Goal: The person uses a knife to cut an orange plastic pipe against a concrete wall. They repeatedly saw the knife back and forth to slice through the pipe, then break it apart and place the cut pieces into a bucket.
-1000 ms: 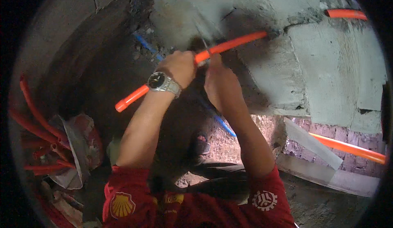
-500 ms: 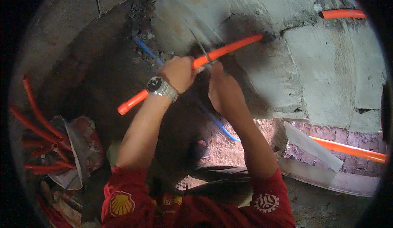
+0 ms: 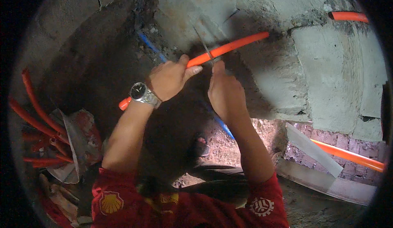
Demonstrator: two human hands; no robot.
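Note:
An orange plastic conduit pipe (image 3: 241, 43) slants up to the right in front of me. My left hand (image 3: 168, 80), with a metal watch on its wrist, is closed around the pipe left of its middle. The thumb lies along the pipe's underside, and the pipe's lower end pokes out past the wrist. My right hand (image 3: 227, 93) is closed on a narrow metal blade (image 3: 201, 39). That blade crosses the pipe just right of my left hand, touching it, with its far end pointing up and away. Its grip is mostly hidden in my fingers.
Several orange pipe pieces (image 3: 43, 125) stick out of a torn whitish sack (image 3: 69, 146) at left. Rough grey plastered wall (image 3: 327, 72) rises ahead, with an orange pipe end (image 3: 348, 16) at upper right. Blue tubing (image 3: 151, 46) runs behind my hands. Another orange pipe (image 3: 348, 154) lies at lower right.
My left hand and wrist have shifted left along the pipe and turned, so the thumb shows more. The blade stays across the pipe at nearly the same place. The view has shifted slightly.

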